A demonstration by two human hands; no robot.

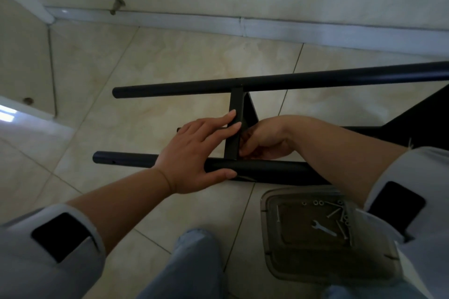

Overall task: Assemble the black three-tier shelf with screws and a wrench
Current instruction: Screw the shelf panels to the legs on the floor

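The black shelf frame lies on its side on the tiled floor. A far tube and a near tube run left to right, joined by a black shelf panel seen edge-on. My left hand presses straight fingers against the panel's left face, with its thumb along the near tube. On the panel's right side, my right hand has its fingers curled at the joint with the near tube; what they hold is hidden. A small wrench and several screws lie in a clear tray.
The tray sits on the floor by my right knee, just in front of the near tube. Another black panel of the shelf rises at the right. A white skirting board and wall lie beyond the frame. Bare tiles spread to the left.
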